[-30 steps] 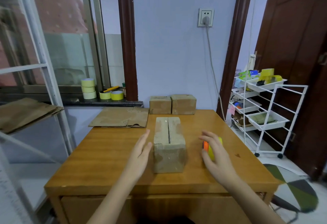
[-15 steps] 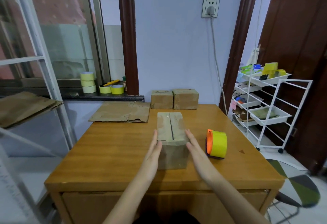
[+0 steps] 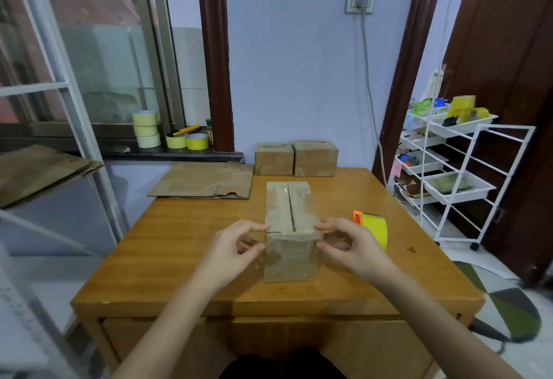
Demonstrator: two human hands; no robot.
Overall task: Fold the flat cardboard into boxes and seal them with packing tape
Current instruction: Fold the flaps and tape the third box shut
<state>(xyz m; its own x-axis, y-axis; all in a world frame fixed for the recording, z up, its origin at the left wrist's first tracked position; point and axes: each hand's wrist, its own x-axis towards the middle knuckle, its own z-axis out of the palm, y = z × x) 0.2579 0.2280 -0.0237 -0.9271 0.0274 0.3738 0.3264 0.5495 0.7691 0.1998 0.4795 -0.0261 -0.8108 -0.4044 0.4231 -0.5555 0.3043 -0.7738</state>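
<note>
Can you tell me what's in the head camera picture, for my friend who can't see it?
Two hands, the left hand and right hand, grip the near end of a taped cardboard box on a wooden table. A yellow tape dispenser sits right of it, with two finished boxes and flat cardboard behind.

Taped cardboard box stands on desk. Left hand and right hand pinch its near top corners from either side. Yellow tape dispenser just right of right hand; flat cardboard far left.
</note>
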